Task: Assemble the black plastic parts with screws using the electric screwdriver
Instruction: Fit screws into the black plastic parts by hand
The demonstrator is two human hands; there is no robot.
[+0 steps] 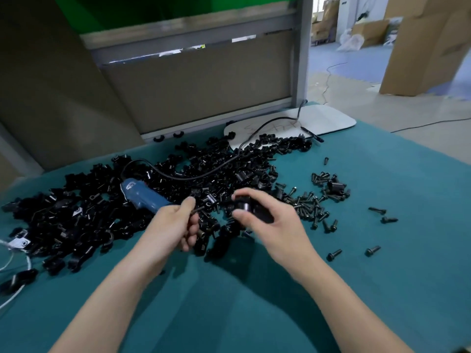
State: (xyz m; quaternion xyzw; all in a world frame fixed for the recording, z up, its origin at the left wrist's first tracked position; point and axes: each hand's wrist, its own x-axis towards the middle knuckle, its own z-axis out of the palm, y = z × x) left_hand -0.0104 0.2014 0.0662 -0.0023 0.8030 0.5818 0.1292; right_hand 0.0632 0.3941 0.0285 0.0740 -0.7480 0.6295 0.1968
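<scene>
A big heap of black plastic parts [84, 207] covers the left and middle of the teal table [382, 289]. My left hand [175, 226] grips the blue electric screwdriver [142, 196], whose body points back and left over the heap. Its dark tip [200, 209] points right toward my right hand [270, 222]. That hand pinches a black plastic part [246, 206] between thumb and fingers, just above the heap. Several black screws [313, 202] lie in a loose pile to the right of that hand.
The screwdriver's black cable [193, 175] runs over the heap to the back. A white board [321, 121] lies at the table's far edge beside a grey partition [204, 85]. Single screws [373, 250] lie scattered at the right. White cords [15, 273] lie at the left edge.
</scene>
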